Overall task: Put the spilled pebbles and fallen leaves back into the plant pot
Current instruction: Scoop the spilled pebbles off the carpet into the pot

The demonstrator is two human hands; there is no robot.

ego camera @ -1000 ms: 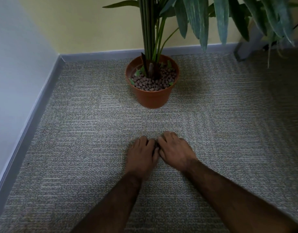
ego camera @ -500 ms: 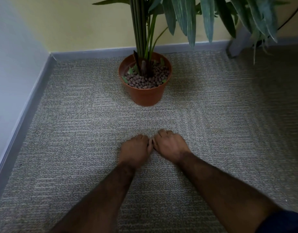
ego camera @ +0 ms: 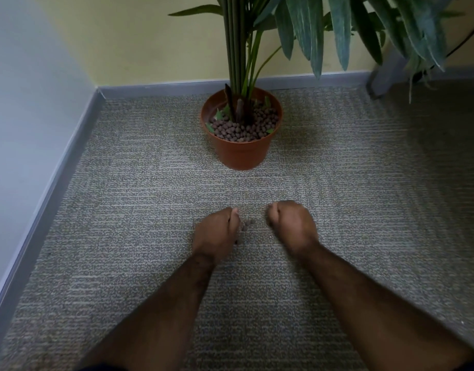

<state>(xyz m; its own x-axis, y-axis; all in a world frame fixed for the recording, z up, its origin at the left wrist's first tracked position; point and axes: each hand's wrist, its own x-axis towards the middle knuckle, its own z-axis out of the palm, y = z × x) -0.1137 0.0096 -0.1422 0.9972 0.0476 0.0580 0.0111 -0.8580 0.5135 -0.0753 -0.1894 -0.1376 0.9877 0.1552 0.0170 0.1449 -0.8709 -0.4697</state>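
On grey woven carpet (ego camera: pixel 123 210), small brown clay pebbles (ego camera: pixel 247 224) lie against the cupped left hand (ego camera: pixel 217 234), apart from the fisted right hand (ego camera: pixel 293 226); whether either grips any is hidden. Orange plastic plant pot (ego camera: pixel 241 151) stands straight ahead.

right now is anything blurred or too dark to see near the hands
Head view: dim, flat light, no glare; the left hand and right hand are motion-blurred, so the loose pebbles between them smear into dark specks; the plant pot reads sharper; the carpet at far right falls into shadow.
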